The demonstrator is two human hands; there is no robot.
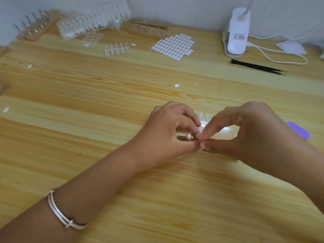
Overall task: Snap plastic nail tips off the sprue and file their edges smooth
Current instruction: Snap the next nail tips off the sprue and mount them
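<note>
A clear sprue of nail tips (204, 115) is held low over the wooden table (87, 102), near its front middle, between the two hands. The left hand (168, 130) is seen with its fingers curled, and the sprue is pinched between its thumb and forefinger. The right hand (245, 134) is curled in the same way, and the same piece is pinched by its thumb and forefinger, so that the fingertips of both hands are touching. Whether one tip is already broken off cannot be told, because the place is hidden by the fingers. A silver bracelet (59, 213) is worn on the left forearm. A purple nail file (299, 130) is laid on the table just beside the right hand and is partly covered by it. Farther back, black tweezers (257, 66) are placed near a white lamp base (236, 32). A sheet of white oval tabs (173, 46), another sprue (116, 50) and bags of nail tips (94, 21) are found along the wall.
</note>
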